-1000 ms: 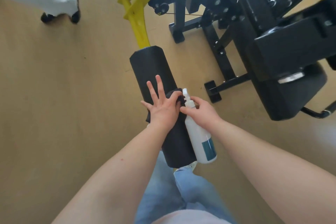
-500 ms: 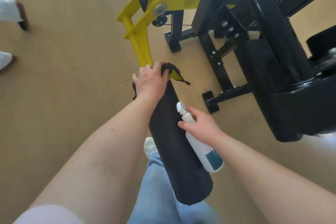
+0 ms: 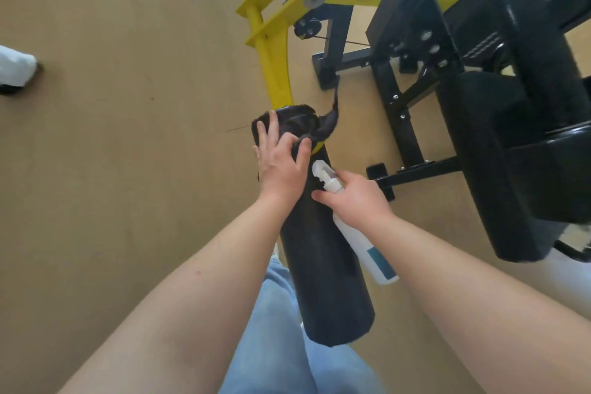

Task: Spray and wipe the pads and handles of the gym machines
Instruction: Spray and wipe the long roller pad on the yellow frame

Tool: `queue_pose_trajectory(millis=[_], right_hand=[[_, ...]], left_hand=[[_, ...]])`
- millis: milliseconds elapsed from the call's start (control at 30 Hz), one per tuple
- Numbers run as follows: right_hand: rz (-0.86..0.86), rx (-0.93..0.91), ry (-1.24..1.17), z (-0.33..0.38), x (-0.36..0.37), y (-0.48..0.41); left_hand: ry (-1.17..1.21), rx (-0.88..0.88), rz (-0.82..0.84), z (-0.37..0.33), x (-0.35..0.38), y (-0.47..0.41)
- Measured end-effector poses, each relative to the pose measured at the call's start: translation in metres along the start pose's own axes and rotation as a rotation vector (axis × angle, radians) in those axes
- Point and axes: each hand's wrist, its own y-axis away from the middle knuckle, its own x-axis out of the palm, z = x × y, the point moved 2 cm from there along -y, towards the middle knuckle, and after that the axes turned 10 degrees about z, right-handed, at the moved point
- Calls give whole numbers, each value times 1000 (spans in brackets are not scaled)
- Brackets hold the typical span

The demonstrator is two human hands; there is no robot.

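Note:
A black cylindrical roller pad [image 3: 323, 269] runs from the yellow machine arm [image 3: 275, 67] down toward my legs. My left hand [image 3: 281, 160] presses a dark cloth [image 3: 307, 123] against the pad's far end, fingers spread over it and thumb hooked in the fabric; a loose corner of the cloth flicks up to the right. My right hand [image 3: 355, 201] grips the neck of a white spray bottle [image 3: 371, 246] with a blue label, held alongside the pad's right side with the nozzle pointing toward the cloth.
The black machine frame [image 3: 403, 112] and a large black seat pad [image 3: 518, 163] stand to the right. Tan floor lies to the left, where another person's white-clad foot [image 3: 16, 69] shows at the edge. My jeans [image 3: 281, 339] are below the pad.
My left hand with the cloth has slid back a little from the pad's far tip toward me, its fingers now spread flat. My right hand with the bottle has moved up closer to it.

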Motion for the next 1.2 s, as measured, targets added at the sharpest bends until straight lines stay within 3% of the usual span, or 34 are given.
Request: queue_pose_trajectory(millis=[200,300,500,767,900,1100,1200], right_hand=[[-34,-65,-146,-19,-5,15],[47,-88,-189,-43,3,37],[185,-91,-168,-96,30,83],[211,-65,-155,-145,59,129],[302,-28,-195,-164,70,140],[250,-30,-290,-166,65,144],[275,-52,-262,-162,60,148]], left_hand=[[-10,-114,-7,11,34,86],[12,-69,34,12,46,129],[-50,-103,110,20,75,210],[-145,-133,215,24,106,294],[-194,-78,210,22,109,315],[-88,-153,116,19,100,303],[-168,-84,146,17,90,283]])
